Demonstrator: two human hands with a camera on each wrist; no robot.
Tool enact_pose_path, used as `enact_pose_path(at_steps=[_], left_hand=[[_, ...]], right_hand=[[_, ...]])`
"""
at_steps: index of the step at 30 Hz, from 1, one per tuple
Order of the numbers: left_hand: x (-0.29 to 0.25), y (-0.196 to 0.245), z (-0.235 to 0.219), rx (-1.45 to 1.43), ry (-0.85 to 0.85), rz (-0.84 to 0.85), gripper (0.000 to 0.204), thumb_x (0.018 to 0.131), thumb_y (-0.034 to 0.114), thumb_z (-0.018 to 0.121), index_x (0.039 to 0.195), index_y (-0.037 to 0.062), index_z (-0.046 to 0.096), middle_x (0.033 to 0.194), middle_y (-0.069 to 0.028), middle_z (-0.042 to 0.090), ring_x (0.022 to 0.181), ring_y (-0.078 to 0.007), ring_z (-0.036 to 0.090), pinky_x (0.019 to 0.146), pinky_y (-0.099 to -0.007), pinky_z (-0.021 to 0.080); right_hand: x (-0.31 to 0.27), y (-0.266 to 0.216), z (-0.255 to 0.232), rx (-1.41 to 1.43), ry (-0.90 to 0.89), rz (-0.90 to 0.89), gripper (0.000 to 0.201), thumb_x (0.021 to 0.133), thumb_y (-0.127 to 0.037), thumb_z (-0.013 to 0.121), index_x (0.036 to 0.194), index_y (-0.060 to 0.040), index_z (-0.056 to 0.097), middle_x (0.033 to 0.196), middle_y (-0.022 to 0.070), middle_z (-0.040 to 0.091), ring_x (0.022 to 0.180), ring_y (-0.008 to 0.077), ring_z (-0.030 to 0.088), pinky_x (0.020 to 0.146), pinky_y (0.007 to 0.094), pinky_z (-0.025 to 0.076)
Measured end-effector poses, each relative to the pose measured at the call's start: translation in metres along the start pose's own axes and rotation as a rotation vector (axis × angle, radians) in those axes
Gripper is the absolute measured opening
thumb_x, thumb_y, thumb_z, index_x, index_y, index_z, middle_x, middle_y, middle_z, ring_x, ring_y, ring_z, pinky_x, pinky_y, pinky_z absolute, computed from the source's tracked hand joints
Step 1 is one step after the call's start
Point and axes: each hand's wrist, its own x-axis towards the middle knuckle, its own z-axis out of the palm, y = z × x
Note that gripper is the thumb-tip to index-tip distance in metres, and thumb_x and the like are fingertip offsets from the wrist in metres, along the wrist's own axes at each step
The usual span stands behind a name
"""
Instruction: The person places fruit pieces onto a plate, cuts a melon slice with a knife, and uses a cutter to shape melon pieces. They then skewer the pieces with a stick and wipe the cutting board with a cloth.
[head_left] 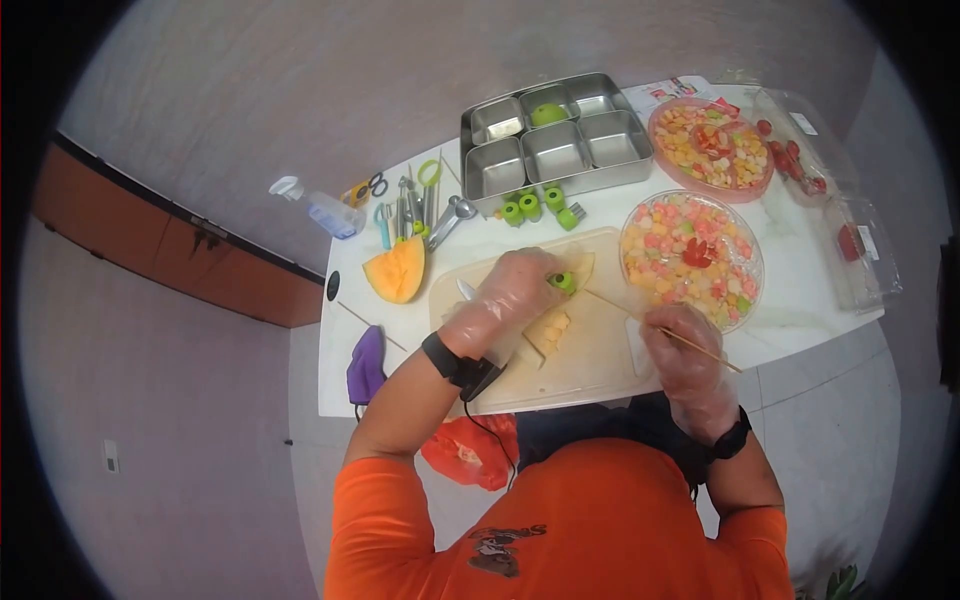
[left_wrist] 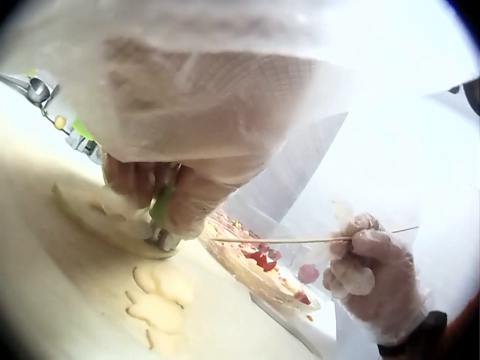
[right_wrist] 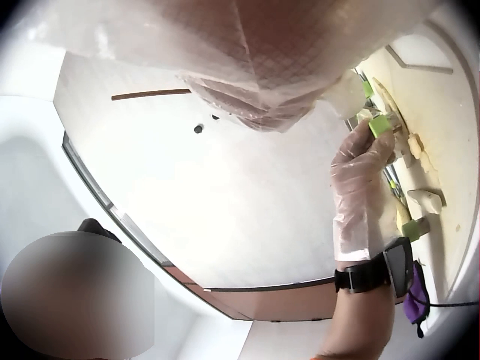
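My gloved left hand [head_left: 515, 290] pinches a small green-handled cutter [head_left: 563, 283] over the cutting board [head_left: 590, 365]. In the left wrist view, the cutter's metal end is right at a pale melon slice [left_wrist: 97, 225]. Several cut melon pieces [left_wrist: 161, 304] lie on the board close by. My gloved right hand [head_left: 690, 365] holds a thin wooden skewer [head_left: 715, 354] between thumb and fingers, its tip pointing toward the cutter. Under the right hand's upper edge stands a clear round tray of diced fruit [head_left: 650, 245], with red pieces at its middle.
Behind the board are a steel compartment tray [head_left: 560, 170], several green cutters [head_left: 528, 207] and metal scoops [head_left: 450, 215]. An orange melon wedge [head_left: 398, 272] sits left. A pink fruit tray [head_left: 665, 150] and clear boxes [head_left: 850, 280] stand right. A purple cloth item [head_left: 367, 365] lies front left.
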Motion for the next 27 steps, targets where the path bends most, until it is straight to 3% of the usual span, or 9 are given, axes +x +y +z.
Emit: enact_pose_path(at_steps=[3,10,13,15,17,19,25,26,27], left_hand=[[0.001,0.004,-0.003,-0.009,-0.026,-0.084,0.044,0.079,0.023,0.082,0.120,0.0075,0.074,0.104,-0.0187,0.073,0.096,-0.0345,0.070,0.086,-0.0379,0.055],[-0.001,0.008,-0.004,-0.032,-0.033,-0.112,0.044,0.080,0.022,0.082,0.121,0.0075,0.074,0.105,-0.0174,0.075,0.095,-0.0321,0.072,0.086,-0.0369,0.056],[0.000,0.008,-0.009,-0.113,-0.042,-0.203,0.043,0.081,0.027,0.079,0.118,0.0068,0.074,0.108,-0.0204,0.073,0.103,-0.0377,0.068,0.092,-0.0420,0.053],[0.002,0.007,-0.011,-0.150,-0.058,-0.272,0.043,0.082,0.018,0.081,0.122,0.0034,0.072,0.104,-0.0159,0.076,0.092,-0.0241,0.073,0.085,-0.0326,0.055],[0.003,-0.001,-0.008,-0.194,-0.057,-0.284,0.041,0.082,0.014,0.080,0.120,0.0013,0.072,0.102,-0.0143,0.076,0.090,-0.0218,0.072,0.083,-0.0313,0.055],[0.003,-0.013,-0.002,-0.235,-0.052,-0.294,0.039,0.082,0.011,0.079,0.119,-0.0009,0.072,0.100,-0.0127,0.076,0.088,-0.0195,0.071,0.080,-0.0300,0.055],[-0.011,-0.010,-0.013,-0.716,0.095,-0.438,0.028,0.085,0.003,0.072,0.111,-0.0061,0.068,0.092,-0.0064,0.071,0.080,-0.0146,0.066,0.072,-0.0258,0.051],[-0.018,-0.005,-0.020,-0.954,0.099,-0.427,0.029,0.087,0.003,0.069,0.114,-0.0061,0.066,0.094,-0.0071,0.071,0.080,-0.0153,0.066,0.073,-0.0260,0.052],[-0.024,-0.002,-0.022,-1.190,0.103,-0.411,0.030,0.088,0.004,0.066,0.117,-0.0061,0.064,0.095,-0.0078,0.071,0.079,-0.0160,0.067,0.075,-0.0262,0.052]], right_hand=[[0.003,-0.002,0.006,-0.054,-0.057,-0.033,0.013,0.086,0.001,0.068,0.098,-0.0034,0.067,0.090,0.0147,0.069,0.084,0.0357,0.067,0.074,0.0421,0.053],[-0.001,0.005,0.014,-0.039,-0.145,-0.062,0.015,0.086,0.002,0.067,0.101,-0.0008,0.066,0.093,0.0151,0.069,0.087,0.0359,0.067,0.077,0.0436,0.053],[-0.007,0.007,0.009,-0.137,-0.217,-0.123,0.019,0.085,0.004,0.067,0.103,-0.0003,0.065,0.094,0.0146,0.067,0.089,0.0357,0.066,0.078,0.0429,0.053],[-0.007,0.005,0.006,-0.173,-0.228,-0.176,0.020,0.085,0.004,0.066,0.104,-0.0004,0.064,0.095,0.0142,0.066,0.089,0.0354,0.066,0.078,0.0427,0.053],[-0.008,0.006,0.006,-0.209,-0.240,-0.225,0.021,0.085,0.004,0.066,0.105,-0.0006,0.063,0.096,0.0138,0.065,0.089,0.0351,0.065,0.078,0.0426,0.053],[-0.008,0.008,0.006,-0.140,-0.247,-0.144,0.021,0.085,0.003,0.067,0.105,-0.0010,0.064,0.097,0.0131,0.065,0.089,0.0344,0.065,0.076,0.0428,0.052],[-0.006,0.002,0.004,-0.242,-0.223,-0.247,0.018,0.085,0.003,0.067,0.102,-0.0008,0.065,0.094,0.0142,0.065,0.089,0.0342,0.066,0.075,0.0432,0.052],[-0.006,0.003,0.005,-0.238,-0.225,-0.248,0.018,0.085,0.003,0.067,0.102,-0.0008,0.065,0.094,0.0142,0.065,0.089,0.0342,0.066,0.075,0.0432,0.052],[-0.007,0.005,0.006,-0.132,-0.194,-0.120,0.018,0.084,0.003,0.068,0.102,-0.0016,0.066,0.092,0.0144,0.066,0.087,0.0344,0.066,0.076,0.0423,0.053]])
